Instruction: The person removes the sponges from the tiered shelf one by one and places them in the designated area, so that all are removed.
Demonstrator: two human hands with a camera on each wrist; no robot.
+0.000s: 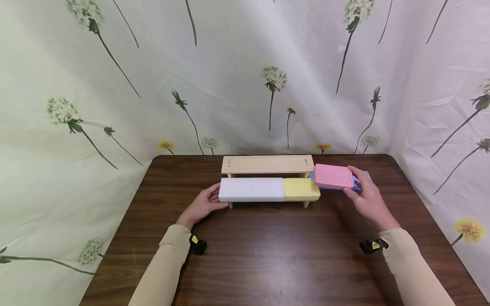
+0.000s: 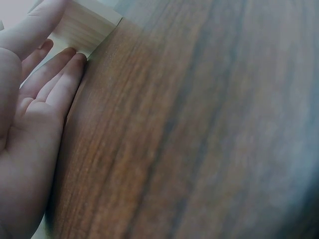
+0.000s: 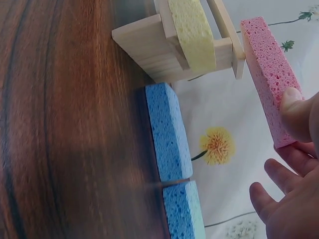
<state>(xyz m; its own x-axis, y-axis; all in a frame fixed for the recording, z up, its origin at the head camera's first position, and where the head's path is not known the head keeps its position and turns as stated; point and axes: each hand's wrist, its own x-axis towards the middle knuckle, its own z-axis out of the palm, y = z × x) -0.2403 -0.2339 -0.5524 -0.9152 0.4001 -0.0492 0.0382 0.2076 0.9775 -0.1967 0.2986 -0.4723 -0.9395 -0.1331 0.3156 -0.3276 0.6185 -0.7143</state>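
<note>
A two-tier wooden rack (image 1: 268, 163) stands at the back of the table. White foam-like blocks (image 1: 250, 189) and a yellow sponge (image 1: 301, 188) lie in a row on its front, lower tier. At the rack's left end is my left hand (image 1: 203, 206), its fingers fairly straight and touching the wood. My right hand (image 1: 368, 199) pinches a pink sponge (image 1: 333, 176) by its right end, thumb opposite fingers. That sponge is raised beside the rack's right end. Blue sponges (image 3: 169, 132) lie below it on the table, partly hidden in the head view.
The rack's back tier is bare wood. A dark wood-grain table (image 1: 260, 255) carries everything. Behind and beside it hangs a white cloth (image 1: 237, 85) printed with dandelions. A small black device (image 1: 198, 245) is strapped at each wrist.
</note>
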